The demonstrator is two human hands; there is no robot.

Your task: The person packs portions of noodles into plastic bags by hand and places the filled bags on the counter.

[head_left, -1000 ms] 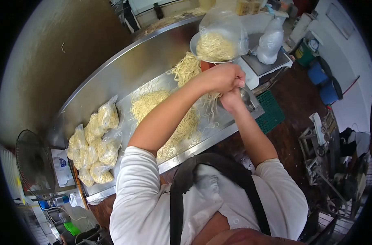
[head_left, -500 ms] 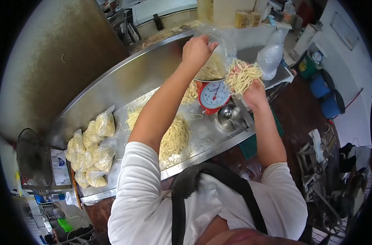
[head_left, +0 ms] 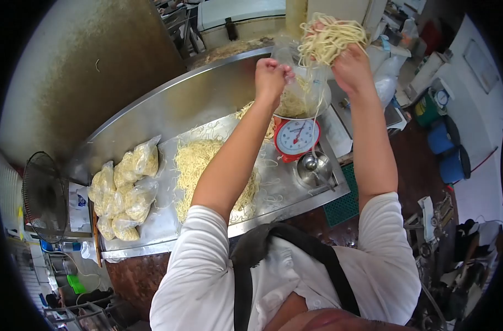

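Observation:
A bunch of yellow noodles (head_left: 329, 41) is gripped in my right hand (head_left: 352, 70), raised above the weighing scale. A loose strand hangs from it. My left hand (head_left: 270, 80) is closed on the edge of a clear plastic bag (head_left: 315, 88). That bag stands on the pan of the red weighing scale (head_left: 297, 137), with some noodles inside it. Left of the scale, a heap of loose noodles (head_left: 195, 160) lies on the steel table (head_left: 276, 201), partly covered by my left forearm.
Several filled noodle bags (head_left: 135, 201) sit at the table's left end. A metal bowl (head_left: 313, 168) with a ladle-like utensil stands near the front right edge. White plastic bags (head_left: 385, 88) are to the right. A fan (head_left: 44, 196) stands at far left.
My right hand has lifted the noodles up and away from me, to a spot above the bag. My left hand stays at the bag's edge, slightly lower in view.

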